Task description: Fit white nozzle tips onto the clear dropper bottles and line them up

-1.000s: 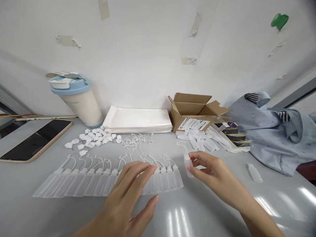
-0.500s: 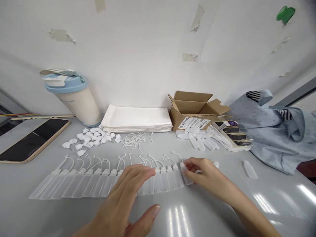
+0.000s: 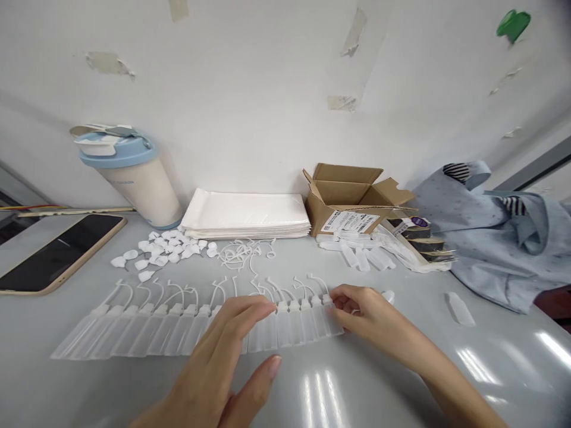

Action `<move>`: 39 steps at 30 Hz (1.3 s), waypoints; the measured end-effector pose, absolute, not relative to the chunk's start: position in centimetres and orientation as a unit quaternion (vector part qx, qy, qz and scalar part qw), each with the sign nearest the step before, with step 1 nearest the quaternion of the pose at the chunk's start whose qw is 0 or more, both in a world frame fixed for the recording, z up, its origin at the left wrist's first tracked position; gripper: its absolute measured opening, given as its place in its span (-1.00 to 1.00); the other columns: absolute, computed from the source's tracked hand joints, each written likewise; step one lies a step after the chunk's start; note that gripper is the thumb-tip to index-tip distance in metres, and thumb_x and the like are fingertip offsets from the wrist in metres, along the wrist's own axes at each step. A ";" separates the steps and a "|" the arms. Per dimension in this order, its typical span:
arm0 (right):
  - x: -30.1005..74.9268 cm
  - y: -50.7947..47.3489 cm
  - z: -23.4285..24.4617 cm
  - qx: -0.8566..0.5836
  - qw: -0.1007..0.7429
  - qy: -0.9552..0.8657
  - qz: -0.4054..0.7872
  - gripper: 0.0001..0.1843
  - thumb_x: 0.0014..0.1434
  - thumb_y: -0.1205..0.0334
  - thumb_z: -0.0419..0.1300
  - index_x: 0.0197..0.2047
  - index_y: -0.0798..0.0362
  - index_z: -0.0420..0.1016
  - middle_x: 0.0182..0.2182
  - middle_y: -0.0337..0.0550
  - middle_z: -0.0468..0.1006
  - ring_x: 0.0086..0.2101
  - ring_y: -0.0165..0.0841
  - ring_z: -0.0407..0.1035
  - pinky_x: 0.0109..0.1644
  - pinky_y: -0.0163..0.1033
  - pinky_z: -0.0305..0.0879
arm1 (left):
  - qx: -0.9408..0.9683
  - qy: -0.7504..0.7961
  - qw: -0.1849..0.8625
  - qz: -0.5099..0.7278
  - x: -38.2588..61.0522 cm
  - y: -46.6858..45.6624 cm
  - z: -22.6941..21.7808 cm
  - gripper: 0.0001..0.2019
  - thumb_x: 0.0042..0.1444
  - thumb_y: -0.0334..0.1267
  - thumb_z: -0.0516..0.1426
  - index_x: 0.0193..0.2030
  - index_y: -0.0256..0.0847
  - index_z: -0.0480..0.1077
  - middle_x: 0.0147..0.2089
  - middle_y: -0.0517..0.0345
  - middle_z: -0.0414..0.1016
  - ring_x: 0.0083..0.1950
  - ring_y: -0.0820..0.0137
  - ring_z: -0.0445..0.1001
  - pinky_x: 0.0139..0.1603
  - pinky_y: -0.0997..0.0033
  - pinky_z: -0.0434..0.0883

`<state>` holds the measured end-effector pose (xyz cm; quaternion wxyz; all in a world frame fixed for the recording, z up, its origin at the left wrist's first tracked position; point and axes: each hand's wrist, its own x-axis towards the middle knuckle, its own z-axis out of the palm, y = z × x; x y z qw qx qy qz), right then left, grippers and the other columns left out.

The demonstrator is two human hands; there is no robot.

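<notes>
A row of translucent flat plastic bottles (image 3: pixel 154 336) lies side by side, with white necks and thin white cords at their tops. My left hand (image 3: pixel 223 356) is over the middle of this row, thumb spread from the fingers and nothing held; it hides several bottles. At the row's right end, my right hand (image 3: pixel 361 309) pinches the last bottle (image 3: pixel 332 318) at its upper right edge. That bottle lies against its neighbour. A small white piece (image 3: pixel 389 296), partly hidden, shows behind my right hand. Farther right lies a loose bottle without a cord (image 3: pixel 459 309).
Behind the row are small white caps (image 3: pixel 172 246), tangled white cords (image 3: pixel 241 252) and a stack of white envelopes (image 3: pixel 247 214). More bottles (image 3: pixel 357 249) lie before an open cardboard box (image 3: pixel 343 205). A phone (image 3: pixel 57 252) and tumbler (image 3: pixel 138 178) stand left; blue cloth (image 3: pixel 504 238) lies right.
My right hand has brought the last bottle left, upright against the row, closing the gap. The loose bottle at the far right has slid slightly right. My left hand has barely moved.
</notes>
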<state>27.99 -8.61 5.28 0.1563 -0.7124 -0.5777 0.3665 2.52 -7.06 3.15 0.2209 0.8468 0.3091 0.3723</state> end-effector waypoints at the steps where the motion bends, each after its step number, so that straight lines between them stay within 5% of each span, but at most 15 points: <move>1: 28.0 -8.6 5.3 -0.712 0.154 -0.578 0.367 -0.82 0.14 0.25 0.08 -0.34 0.11 0.49 -0.47 -0.20 0.50 -0.44 -0.31 0.34 -0.37 -0.24 0.20 | 0.847 0.312 0.219 0.370 2.5 -7.0 3.1 -0.64 0.29 -0.38 -0.05 0.22 -0.17 0.15 0.12 0.00 0.32 0.18 0.31 0.32 0.19 0.33 0.36; 10: 28.3 -8.8 5.5 -0.724 0.144 -0.563 0.372 -0.79 0.19 0.20 0.06 -0.22 0.10 0.46 -0.50 -0.24 0.47 -0.45 -0.32 0.33 -0.37 -0.25 0.20 | 0.848 0.315 0.211 0.371 2.3 -6.8 3.0 -0.65 0.30 -0.36 -0.04 0.21 -0.16 0.15 0.12 -0.02 0.32 0.19 0.28 0.32 0.19 0.28 0.38; 17: 28.1 -8.8 5.8 -0.715 0.138 -0.563 0.391 -0.81 0.18 0.22 0.05 -0.32 0.08 0.46 -0.55 -0.26 0.45 -0.45 -0.33 0.35 -0.37 -0.27 0.21 | 0.852 0.308 0.209 0.368 2.4 -6.8 3.0 -0.66 0.30 -0.37 -0.05 0.20 -0.18 0.16 0.11 0.01 0.30 0.18 0.32 0.30 0.20 0.37 0.32; 25: 29.6 -8.8 7.0 -0.792 0.148 -0.528 0.268 -0.60 0.17 0.10 -0.03 -0.06 0.14 0.44 -0.43 -0.09 0.58 -0.40 -0.21 0.46 -0.32 -0.20 0.29 | 0.854 0.354 0.088 0.371 0.8 -2.3 3.2 -0.78 0.32 -0.33 -0.04 0.07 -0.21 0.26 0.02 0.01 0.37 0.09 0.26 0.34 0.13 0.25 0.32; 32: 32.5 -8.9 7.5 -0.866 -0.036 -0.484 0.117 -0.70 0.26 0.03 -0.01 -0.28 0.02 0.43 -0.37 -0.05 0.61 -0.37 -0.13 0.48 -0.35 -0.15 0.23 | 0.853 0.449 0.117 0.240 -0.8 1.0 3.2 -0.59 0.37 -0.10 -0.19 -0.02 -0.17 0.43 0.10 0.03 0.45 0.20 0.14 0.25 0.18 0.03 0.28; 39: 32.5 -8.9 7.2 -0.858 -0.134 -0.474 0.147 -0.65 0.33 0.00 -0.05 -0.10 0.05 0.41 -0.36 0.00 0.62 -0.24 -0.05 0.50 -0.33 -0.15 0.21 | 0.875 0.437 0.107 0.180 -0.7 1.3 1.8 -0.52 0.37 -0.05 -0.21 0.04 -0.12 0.48 0.20 0.12 0.44 0.28 0.11 0.20 0.25 -0.05 0.21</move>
